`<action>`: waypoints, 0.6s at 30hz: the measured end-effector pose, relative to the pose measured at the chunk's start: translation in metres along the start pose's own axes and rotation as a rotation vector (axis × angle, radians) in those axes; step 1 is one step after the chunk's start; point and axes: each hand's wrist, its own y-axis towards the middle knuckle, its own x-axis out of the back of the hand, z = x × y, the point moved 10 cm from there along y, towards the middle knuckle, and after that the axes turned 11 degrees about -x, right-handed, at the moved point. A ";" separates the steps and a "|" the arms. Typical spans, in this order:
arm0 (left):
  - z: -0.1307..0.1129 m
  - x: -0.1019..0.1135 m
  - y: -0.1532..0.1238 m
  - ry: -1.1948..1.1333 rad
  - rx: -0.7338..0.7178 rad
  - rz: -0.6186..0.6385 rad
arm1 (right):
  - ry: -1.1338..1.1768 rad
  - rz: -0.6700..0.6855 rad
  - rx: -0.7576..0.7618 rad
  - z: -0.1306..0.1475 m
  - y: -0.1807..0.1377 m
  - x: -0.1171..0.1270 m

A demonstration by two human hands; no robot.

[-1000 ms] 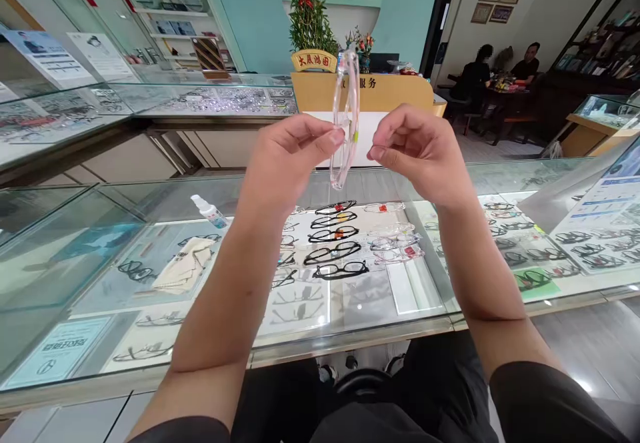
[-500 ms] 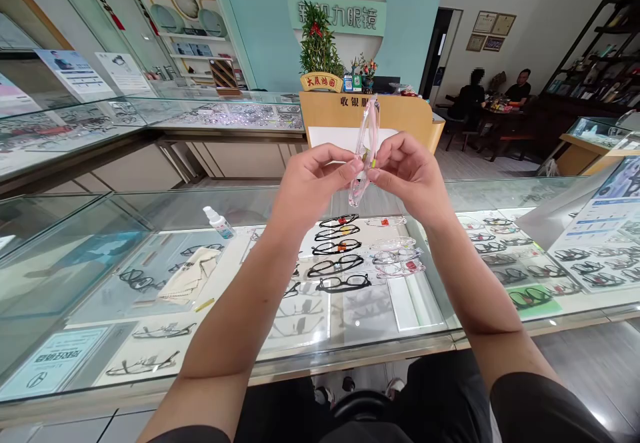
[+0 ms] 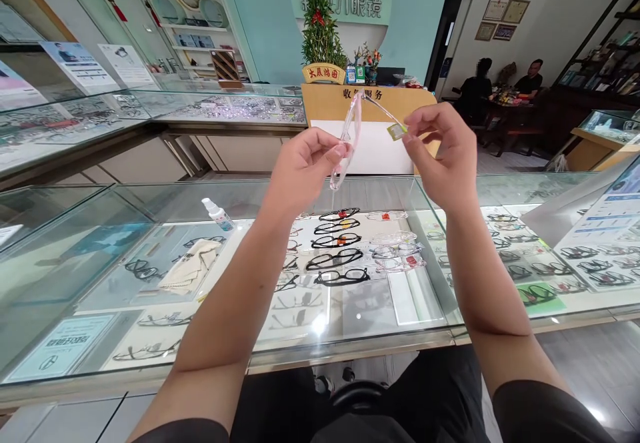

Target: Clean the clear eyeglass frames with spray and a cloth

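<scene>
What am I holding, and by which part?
Clear glasses: left hand pinches the frame around midway, right hand holds one temple's end, beside a yellow-green tag.

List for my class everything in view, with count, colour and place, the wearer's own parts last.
Held glasses: 1, clear pinkish, above counter
Tag: 1, yellow-green, by right fingertips
Dark-framed glasses: 5, black, middle column
Other glasses: many, mixed, in counters
Glass counters: several, clear, front and left
Spray bottle: 1, white, counter's left
Cloth: 1, cream, counter's left
Desk: 1, wood-coloured, beyond counter
Plant: 1, green, on desk
Wall sign: 1, pale green, behind plant
Wall frames: 4, mixed, back right
Seated people: 2, dark-clothed, back right
Forearms: 2, bare, over counter
Left grip: 1, bare, on held glasses
Right grip: 1, bare, beside tag
</scene>
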 end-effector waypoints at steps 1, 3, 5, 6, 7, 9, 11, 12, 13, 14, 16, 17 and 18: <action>0.000 0.002 0.001 0.038 -0.005 0.017 | -0.075 -0.039 0.035 0.002 0.001 0.007; 0.002 0.001 0.002 0.090 0.001 0.076 | -0.222 -0.084 0.097 0.005 0.003 0.016; 0.005 -0.004 0.001 0.098 0.021 0.136 | -0.339 -0.099 0.148 0.006 0.003 0.017; 0.006 -0.005 0.001 0.085 0.035 0.151 | -0.381 -0.104 0.162 0.005 0.003 0.016; 0.008 -0.006 0.000 0.067 0.053 0.152 | -0.412 -0.117 0.169 0.004 0.002 0.015; 0.012 -0.006 -0.001 0.034 0.092 0.126 | -0.443 -0.178 0.168 0.003 -0.002 0.012; 0.014 -0.004 -0.002 0.025 0.118 0.094 | -0.461 -0.209 0.174 0.005 -0.008 0.005; 0.014 -0.002 -0.002 0.026 0.124 0.082 | -0.471 -0.185 0.189 0.008 -0.010 -0.003; 0.014 -0.001 -0.002 0.027 0.127 0.074 | -0.479 -0.133 0.209 0.011 -0.013 -0.014; 0.013 -0.001 -0.002 0.025 0.126 0.071 | -0.482 -0.059 0.229 0.013 -0.015 -0.026; 0.011 0.000 -0.002 0.020 0.119 0.072 | -0.459 0.086 0.255 0.018 -0.019 -0.048; 0.009 0.001 -0.002 0.018 0.112 0.070 | -0.435 0.132 0.254 0.019 -0.021 -0.055; 0.008 0.001 -0.002 0.016 0.105 0.063 | -0.408 0.157 0.246 0.019 -0.021 -0.059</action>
